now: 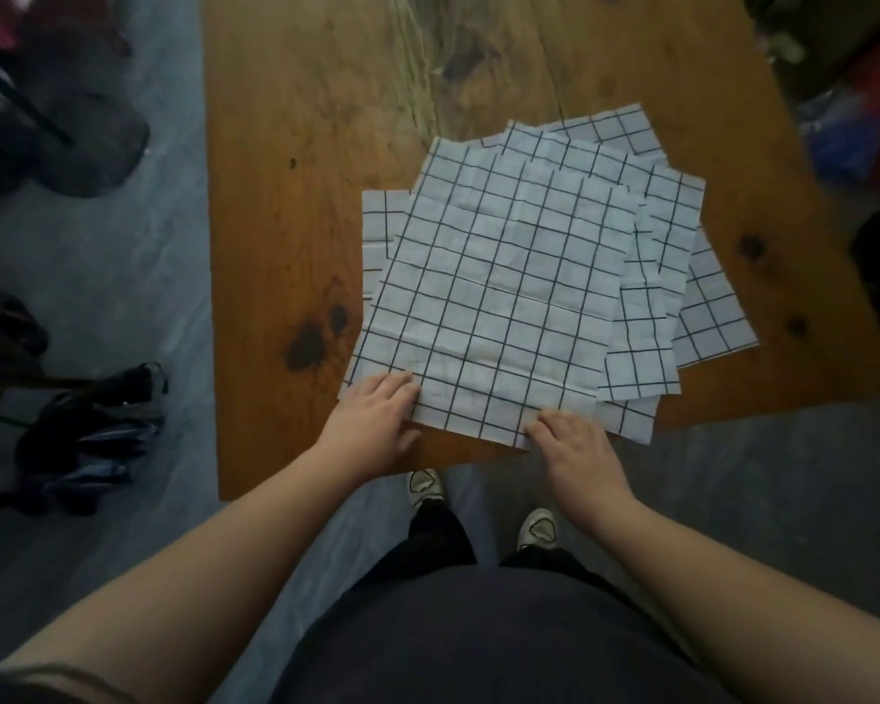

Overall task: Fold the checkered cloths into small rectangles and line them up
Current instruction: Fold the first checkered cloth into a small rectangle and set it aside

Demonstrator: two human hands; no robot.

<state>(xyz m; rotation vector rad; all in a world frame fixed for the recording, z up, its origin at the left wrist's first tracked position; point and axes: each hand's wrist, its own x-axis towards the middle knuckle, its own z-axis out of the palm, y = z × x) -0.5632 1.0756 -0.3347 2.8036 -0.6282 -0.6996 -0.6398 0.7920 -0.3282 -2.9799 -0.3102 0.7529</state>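
Observation:
Several white cloths with a black grid lie unfolded in a loose, fanned pile on the wooden table (296, 246). The top cloth (499, 297) lies flat and creased, turned slightly clockwise. Lower cloths (702, 307) stick out at the right and at the back. My left hand (377, 424) rests on the top cloth's near left corner, fingers together over the edge. My right hand (570, 449) pinches the top cloth's near edge close to its right corner. Whether the fingers hold only the top cloth is hidden.
The table's near edge (326, 487) runs just below my hands. A dark bag (92, 439) lies on the grey floor at the left, with more dark items at the far left. Blurred clutter stands beyond the table's right side. My shoes (534, 528) show below the table.

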